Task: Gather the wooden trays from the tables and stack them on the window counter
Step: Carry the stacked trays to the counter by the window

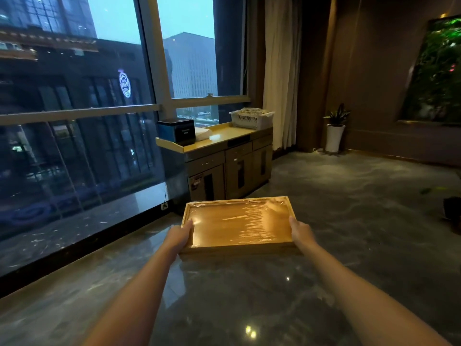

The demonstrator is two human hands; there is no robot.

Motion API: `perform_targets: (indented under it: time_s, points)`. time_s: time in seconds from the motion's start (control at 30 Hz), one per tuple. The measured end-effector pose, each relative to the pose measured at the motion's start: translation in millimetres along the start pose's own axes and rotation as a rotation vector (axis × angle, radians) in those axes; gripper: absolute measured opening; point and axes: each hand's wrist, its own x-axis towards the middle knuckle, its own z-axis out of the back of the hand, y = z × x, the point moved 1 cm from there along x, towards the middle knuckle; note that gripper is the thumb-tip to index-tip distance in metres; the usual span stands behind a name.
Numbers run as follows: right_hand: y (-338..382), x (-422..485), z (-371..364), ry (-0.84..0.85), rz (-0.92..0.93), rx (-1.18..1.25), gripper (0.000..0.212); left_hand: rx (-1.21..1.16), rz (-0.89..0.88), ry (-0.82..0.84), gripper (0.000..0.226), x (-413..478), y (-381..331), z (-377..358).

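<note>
Now carrying | left hand [180, 236] and right hand [300, 233] fingers grasp tray [239, 223] ends | next: walk to window table [219, 139], set down level.

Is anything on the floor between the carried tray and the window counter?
Nothing visible: bare floor lies between the tray, held by left hand and right hand, and the counter.

Tall windows [74, 108], glossy marble floor [324, 196], beige curtain [282, 71], potted plant [335, 131]
</note>
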Motion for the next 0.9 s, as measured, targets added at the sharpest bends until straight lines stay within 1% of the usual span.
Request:
perform_targets:
  time_s: [0.1, 0.23, 0.43, 0.6, 0.73, 0.9]
  points:
    - [19, 95, 0, 0.027, 0.010, -0.032, 0.052, -0.005, 0.024, -0.030, 0.059, 72, -36, -37]
    - [59, 219, -3, 0.060, 0.008, -0.016, 0.052, -0.042, 0.027, -0.061, 0.058, 171, -97, -70]
    - [93, 388, -33, 0.115, -0.034, -0.042, 0.054, 0.022, 0.052, -0.101, 0.059, 326, -162, -113]
    - [128, 543, -70, 0.105, -0.007, -0.017, 0.053, 0.004, 0.062, -0.087, 0.061, 480, -211, -151]
    - [177, 668, -92, 0.061, 0.008, -0.003, 0.052, -0.096, 0.053, -0.046, 0.060, 604, -272, -171]
    - [236, 812, -108, 0.064, 0.022, -0.022, 0.051, -0.108, 0.042, -0.034, 0.056, 753, -344, -195]
